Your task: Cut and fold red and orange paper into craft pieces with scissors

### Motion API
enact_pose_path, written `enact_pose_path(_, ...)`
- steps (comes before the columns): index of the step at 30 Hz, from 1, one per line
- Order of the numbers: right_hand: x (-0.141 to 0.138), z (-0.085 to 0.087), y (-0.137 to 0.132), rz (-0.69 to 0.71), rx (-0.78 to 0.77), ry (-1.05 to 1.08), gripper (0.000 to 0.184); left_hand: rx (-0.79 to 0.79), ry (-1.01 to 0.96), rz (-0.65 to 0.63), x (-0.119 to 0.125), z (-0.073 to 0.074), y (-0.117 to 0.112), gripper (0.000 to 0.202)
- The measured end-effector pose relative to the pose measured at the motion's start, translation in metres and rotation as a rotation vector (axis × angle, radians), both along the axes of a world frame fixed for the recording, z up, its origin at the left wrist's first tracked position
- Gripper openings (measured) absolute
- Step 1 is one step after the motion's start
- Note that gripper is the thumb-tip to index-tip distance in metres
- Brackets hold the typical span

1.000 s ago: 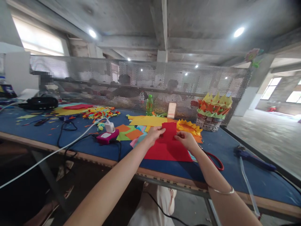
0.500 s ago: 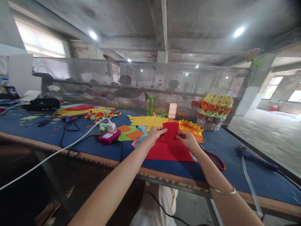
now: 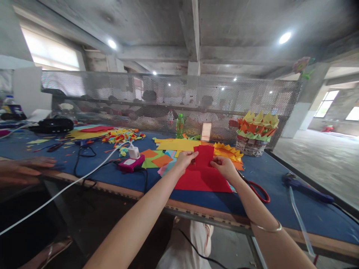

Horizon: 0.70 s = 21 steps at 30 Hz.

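Table with a blue top and wooden edge (image 3: 280, 209) bears a large flat red paper-like sheet (image 3: 196, 183), the reference for all positions. Grey perforated metal panel (image 3: 232, 93) stands beyond the sheet. Yellow flat paper-like sheets (image 3: 179, 145) lie just beyond it. White-and-brown round basket (image 3: 251, 148), topped with pointed yellow, orange and green folds, stands beyond and right of it. Blue glue gun with a translucent stick (image 3: 311, 190) lies to its right. Green transparent bottle (image 3: 180, 127) stands beyond it. Another person's hand (image 3: 36, 164), blurred, is well left of it; finger state cannot be told. Left hand (image 3: 186, 160) and right hand (image 3: 225, 167) pinch, thumbs against fingers, opposite side edges of small red rectangular pieces (image 3: 203, 156). Pieces overlap, upright over the sheet's far part; contact with it cannot be told.
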State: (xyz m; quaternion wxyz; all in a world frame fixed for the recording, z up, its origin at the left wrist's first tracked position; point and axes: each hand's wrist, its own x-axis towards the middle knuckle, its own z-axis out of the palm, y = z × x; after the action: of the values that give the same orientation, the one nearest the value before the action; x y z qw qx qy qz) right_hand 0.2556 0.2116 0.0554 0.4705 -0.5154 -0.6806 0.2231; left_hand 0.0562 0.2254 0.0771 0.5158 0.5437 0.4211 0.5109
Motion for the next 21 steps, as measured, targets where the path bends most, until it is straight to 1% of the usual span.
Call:
enact_pose_path(5, 0.003, 0.002, 0.001, -0.084, 0.007, 0.033, 0.016, -0.037, 0.05, 0.058, -0.001, 0.0, 0.001, 0.027)
enact_pose_path(10, 0.008, 0.004, 0.002, -0.197, 0.048, 0.07, 0.018, -0.107, 0.066, 0.172, -0.009, 0.0, 0.007, 0.035)
enact_pose_path(13, 0.01, 0.006, 0.001, -0.241, 0.071, 0.088, 0.022, -0.173, 0.058, 0.233, -0.016, 0.005, 0.021, 0.037)
enact_pose_path(18, 0.01, 0.006, 0.002, -0.267, 0.095, 0.079, 0.028, -0.267, 0.058, 0.301, -0.02, 0.018, 0.055, 0.037)
enact_pose_path(21, 0.011, 0.005, 0.003, -0.275, 0.104, 0.054, 0.031, -0.277, 0.073, 0.329, -0.021, 0.018, 0.071, 0.037)
